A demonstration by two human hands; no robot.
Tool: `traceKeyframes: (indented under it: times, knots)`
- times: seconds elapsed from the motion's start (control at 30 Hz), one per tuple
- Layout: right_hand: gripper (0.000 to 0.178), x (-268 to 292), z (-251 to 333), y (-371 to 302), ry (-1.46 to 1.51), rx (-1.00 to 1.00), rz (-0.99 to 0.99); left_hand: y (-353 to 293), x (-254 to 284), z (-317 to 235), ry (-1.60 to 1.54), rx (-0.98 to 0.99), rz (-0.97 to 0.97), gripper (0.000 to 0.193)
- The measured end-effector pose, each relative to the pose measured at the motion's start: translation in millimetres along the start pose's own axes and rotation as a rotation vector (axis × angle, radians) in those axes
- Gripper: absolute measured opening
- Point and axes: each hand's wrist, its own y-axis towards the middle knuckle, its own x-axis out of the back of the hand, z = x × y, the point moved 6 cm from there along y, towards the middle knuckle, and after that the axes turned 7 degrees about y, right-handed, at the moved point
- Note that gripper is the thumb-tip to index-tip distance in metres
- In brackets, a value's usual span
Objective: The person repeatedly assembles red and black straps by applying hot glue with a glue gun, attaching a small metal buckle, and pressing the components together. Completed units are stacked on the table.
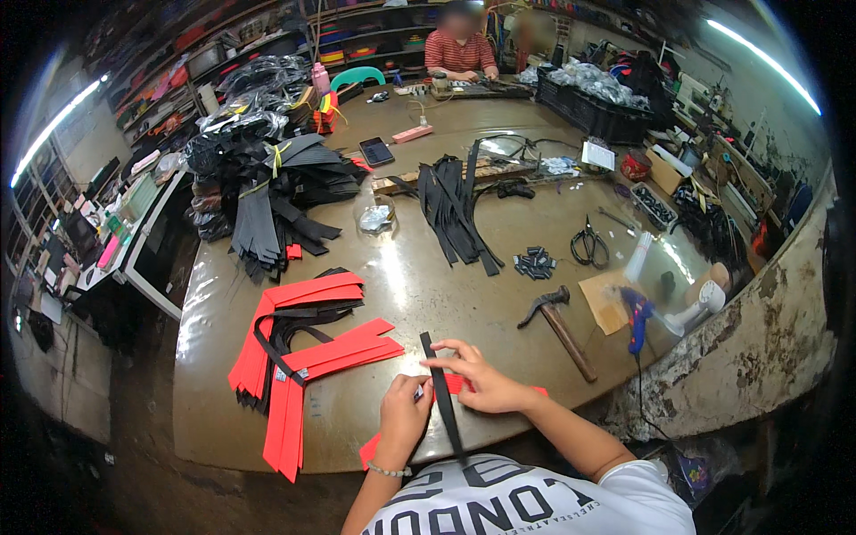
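A black strap (449,420) crosses a red strip (453,383), partly hidden by the hands — left hand (407,408) pinched, its hold unclear; right hand (480,382) loosely spread across the strap — grip impossible to tell.

Workshop, by look of it for handwork with straps. Big brown desk (383,294) strewn with hammer (566,334), scissors (589,245), blue glue gun (638,319), bundled black strips (446,209), red strips (334,361). Crammed shelves (334,37) behind, tube light (765,64) overhead, stained wall (722,370) (paint patchy). Second person (459,49) seated at far side.
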Motion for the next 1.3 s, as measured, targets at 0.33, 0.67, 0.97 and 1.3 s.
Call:
traceKeyframes:
  times: [0.33, 0.67, 0.97, 1.3]
  knots:
    - [0.032, -38, -25, -21, -0.556, 0.143, -0.156, -1, -10, 2, -0.036, -0.124, -0.072, 0.021]
    - [0.021, -67, 9, -48, -0.791, 0.190, -0.013, -11, -16, -9, 0.207, -0.218, 0.075, 0.030]
    - [0.022, 85, 18, -183, -0.230, -0.435, -0.693, -9, -8, -12, 0.159, -0.188, 0.098, 0.032]
    - [0.044, 242, -59, -208, -0.433, -0.558, -1.131, -31, 7, -6, 0.149, -0.080, 0.025, 0.022]
